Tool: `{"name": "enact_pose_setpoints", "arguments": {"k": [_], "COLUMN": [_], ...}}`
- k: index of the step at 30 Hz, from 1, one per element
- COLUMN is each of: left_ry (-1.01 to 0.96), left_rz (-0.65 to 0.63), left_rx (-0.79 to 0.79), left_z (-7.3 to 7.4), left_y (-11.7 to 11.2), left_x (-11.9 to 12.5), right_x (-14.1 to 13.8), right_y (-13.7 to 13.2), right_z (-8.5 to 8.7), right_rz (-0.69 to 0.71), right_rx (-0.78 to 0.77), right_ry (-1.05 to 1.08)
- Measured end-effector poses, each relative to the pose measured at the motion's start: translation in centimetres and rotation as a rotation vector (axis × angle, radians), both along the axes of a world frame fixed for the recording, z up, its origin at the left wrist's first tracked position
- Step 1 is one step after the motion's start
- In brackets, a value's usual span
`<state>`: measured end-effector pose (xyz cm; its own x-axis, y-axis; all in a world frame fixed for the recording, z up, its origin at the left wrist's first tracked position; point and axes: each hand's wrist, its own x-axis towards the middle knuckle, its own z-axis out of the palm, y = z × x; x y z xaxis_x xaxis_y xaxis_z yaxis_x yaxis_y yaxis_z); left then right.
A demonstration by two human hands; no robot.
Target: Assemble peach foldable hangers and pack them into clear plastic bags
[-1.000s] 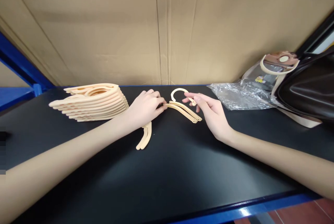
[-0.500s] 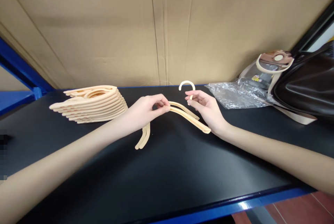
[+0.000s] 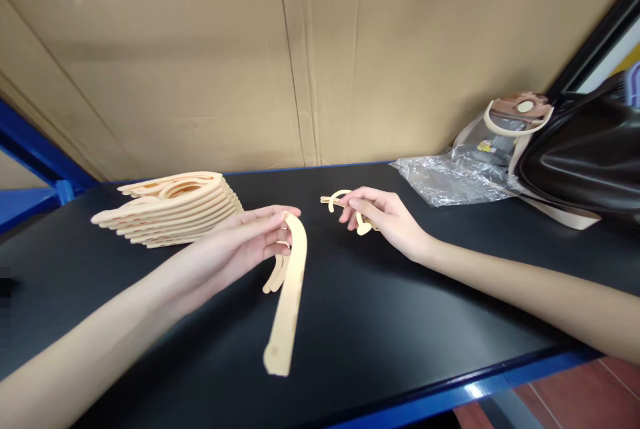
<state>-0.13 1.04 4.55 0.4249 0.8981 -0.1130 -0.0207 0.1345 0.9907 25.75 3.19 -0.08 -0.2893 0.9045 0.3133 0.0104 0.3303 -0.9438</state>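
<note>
hook (image 3: 363,227) partly behind right hand (image 3: 384,211), bag (image 3: 585,159) cropped

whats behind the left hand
Behind the left hand show the lower ends of two curved pieces and most of the pale stack. Parts of both are covered and cannot be seen.

Curved hanger arm (image 3: 290,290) swung toward the near edge, left hand (image 3: 255,236) turned palm inward, hook (image 3: 331,203) lowered

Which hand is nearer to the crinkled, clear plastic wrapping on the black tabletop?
Right. The right hand, holding a cream hook-shaped piece, is left of the plastic wrapping, not touching it; the left hand, holding a long curved cream strip, is farther left.
</note>
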Motion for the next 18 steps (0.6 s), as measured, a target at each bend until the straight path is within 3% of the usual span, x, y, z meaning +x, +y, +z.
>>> {"name": "enact_pose_setpoints", "arguments": {"k": [6,10,15,18], "left_ry": [-0.126,-0.047,0.185,0.343], "left_rz": [-0.013,0.01,0.042,0.05], "left_rx": [-0.178,-0.209,-0.124,0.066], "left_z": [0.1,0.3,0.2,0.2], "left_y": [-0.6,-1.0,-1.1,-1.4], "left_x": [0.2,0.1,0.1,0.3], "right_x": [-0.2,-0.2,-0.1,-0.2], "right_y": [-0.4,-0.6,-1.4,-2.0], "right_z": [0.1,0.1,0.3,0.2], "right_rz": [0.012,0.004,0.005,0.023], "right_rx": [0.028,0.061,0.218,0.403], "right_ry": [-0.063,-0.106,-0.294,-0.423]}}
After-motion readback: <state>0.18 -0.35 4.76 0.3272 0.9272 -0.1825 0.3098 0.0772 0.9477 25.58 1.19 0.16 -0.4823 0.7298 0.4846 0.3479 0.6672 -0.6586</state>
